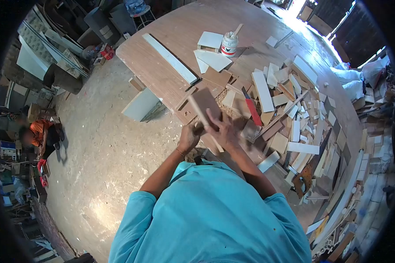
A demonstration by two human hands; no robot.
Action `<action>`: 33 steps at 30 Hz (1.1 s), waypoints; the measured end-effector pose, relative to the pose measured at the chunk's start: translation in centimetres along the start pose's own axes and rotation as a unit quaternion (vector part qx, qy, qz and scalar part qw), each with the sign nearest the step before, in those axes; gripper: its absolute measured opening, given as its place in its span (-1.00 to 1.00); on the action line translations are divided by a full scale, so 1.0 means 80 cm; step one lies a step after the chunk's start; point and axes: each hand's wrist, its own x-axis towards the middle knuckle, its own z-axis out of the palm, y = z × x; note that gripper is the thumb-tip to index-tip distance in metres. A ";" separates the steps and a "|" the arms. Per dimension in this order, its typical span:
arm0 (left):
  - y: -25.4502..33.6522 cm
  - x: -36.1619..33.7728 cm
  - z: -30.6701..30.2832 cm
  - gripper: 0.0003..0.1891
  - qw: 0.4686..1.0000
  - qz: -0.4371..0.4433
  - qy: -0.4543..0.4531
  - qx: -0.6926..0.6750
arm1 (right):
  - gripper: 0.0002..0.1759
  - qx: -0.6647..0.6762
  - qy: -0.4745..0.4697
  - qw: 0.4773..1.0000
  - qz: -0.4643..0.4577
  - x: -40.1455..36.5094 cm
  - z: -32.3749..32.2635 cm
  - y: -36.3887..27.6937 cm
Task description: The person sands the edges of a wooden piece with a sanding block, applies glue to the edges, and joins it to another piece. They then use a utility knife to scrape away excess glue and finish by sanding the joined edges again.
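A brown wooden board [206,101] with a pale long edge stands tilted at the near edge of the table, in front of my body. My left hand [189,139] is closed around its lower left side, the fingertips partly hidden. On the other side, my right hand [223,131] grips the board's pale edge with the thumb and fingers, slightly blurred. Just right of that hand lies a red-handled handsaw [253,109] among the offcuts. Wood shavings [223,96] are scattered behind the board.
A long white strip [171,59] lies on the table [180,22]. Farther back stand a glue jar [229,44] and a small white box [210,40]. Many wood offcuts [294,127] and another saw handle [302,180] cover the right side. A person in orange [41,131] is at the far left.
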 end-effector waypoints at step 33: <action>0.010 -0.019 0.027 -0.76 0.990 0.066 -0.060 0.108 | -0.40 -0.023 -0.079 0.994 0.069 -0.021 -0.040 -0.023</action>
